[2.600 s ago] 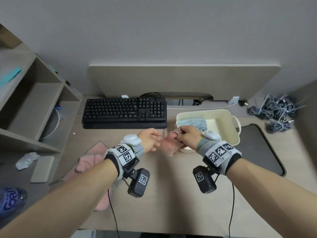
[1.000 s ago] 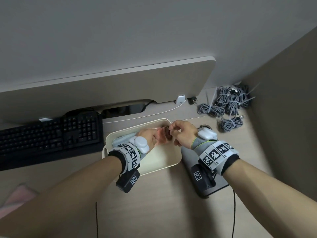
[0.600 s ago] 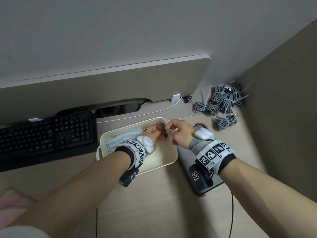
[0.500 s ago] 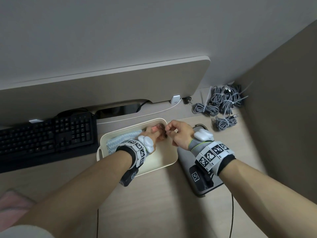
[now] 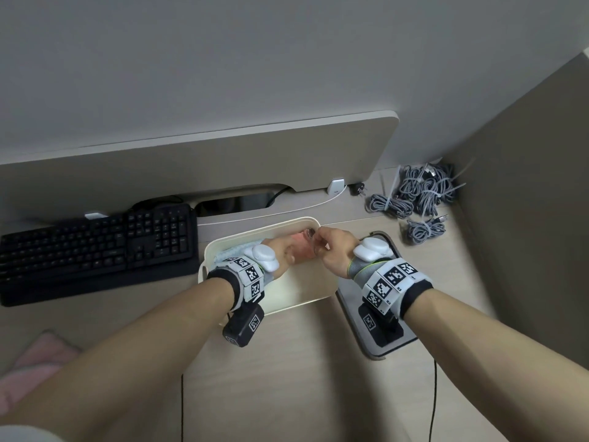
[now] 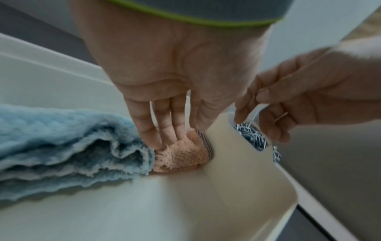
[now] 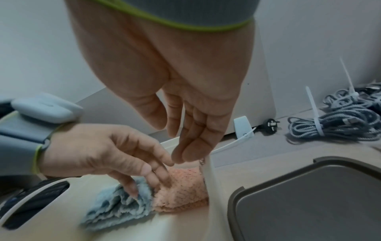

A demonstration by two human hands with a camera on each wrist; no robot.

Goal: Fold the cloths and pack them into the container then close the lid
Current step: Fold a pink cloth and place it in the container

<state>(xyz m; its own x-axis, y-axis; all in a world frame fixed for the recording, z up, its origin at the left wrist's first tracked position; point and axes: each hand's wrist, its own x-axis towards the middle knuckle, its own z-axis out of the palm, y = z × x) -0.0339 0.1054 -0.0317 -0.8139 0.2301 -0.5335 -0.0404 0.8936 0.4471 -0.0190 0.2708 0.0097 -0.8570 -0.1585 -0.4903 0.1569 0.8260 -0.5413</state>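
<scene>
A folded peach cloth (image 6: 183,154) stands in the cream container (image 5: 306,288), wedged between a folded blue cloth (image 6: 62,143) and the right wall. My left hand (image 6: 164,135) reaches into the container and presses the peach cloth (image 7: 181,192) down with straight fingers. My right hand (image 7: 185,154) hovers over the container's right rim with loosely bent fingers that hold nothing, just above the cloth's small loop. The dark grey lid (image 7: 309,203) lies flat on the desk to the right of the container. A second pink cloth (image 5: 38,355) lies at the desk's lower left.
A black keyboard (image 5: 95,247) sits left of the container. Bundles of grey cables (image 5: 417,193) lie at the back right corner. A beige panel (image 5: 223,161) stands behind, and a partition wall (image 5: 526,186) closes the right side.
Both hands carried the folded peach cloth from the desk front into the container and lowered it beside the blue cloth. The right hand's pinch on the cloth's loop has loosened.
</scene>
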